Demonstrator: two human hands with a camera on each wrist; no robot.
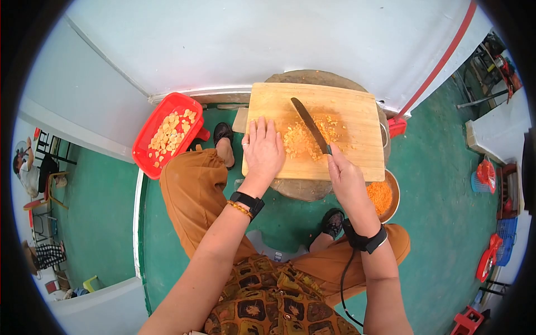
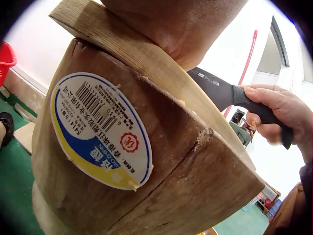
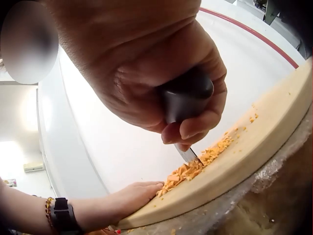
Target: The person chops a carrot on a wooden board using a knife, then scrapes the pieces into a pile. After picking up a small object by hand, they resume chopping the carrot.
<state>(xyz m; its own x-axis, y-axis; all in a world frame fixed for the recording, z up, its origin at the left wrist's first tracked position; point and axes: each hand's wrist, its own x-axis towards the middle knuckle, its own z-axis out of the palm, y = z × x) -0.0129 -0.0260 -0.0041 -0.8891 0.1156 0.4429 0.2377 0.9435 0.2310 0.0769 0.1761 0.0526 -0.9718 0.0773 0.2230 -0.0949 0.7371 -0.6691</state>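
My left hand [image 1: 264, 148] rests flat on the wooden cutting board [image 1: 340, 100], fingers straight, left of a scattered heap of chopped orange-yellow bits [image 1: 298, 142]. My right hand [image 1: 347, 173] grips the black handle of a kitchen knife [image 1: 308, 121] at the board's front right. The dark blade slants away to the upper left, over the bits. In the right wrist view the blade comes down among the chopped bits [image 3: 183, 174], with the handle wrapped by curled fingers. Under the board stands a round wooden block [image 2: 161, 186] with an oval label [image 2: 102, 132] on its side.
At the left stands a red plastic basin [image 1: 144, 151] holding sliced orange-yellow pieces [image 1: 167, 134]. A bowl [image 1: 396, 192] of fine orange shreds [image 1: 379, 195] sits by the board's front right corner. Behind the board rises a white wall [image 1: 279, 39]. A cable [image 1: 342, 285] hangs from my right wrist.
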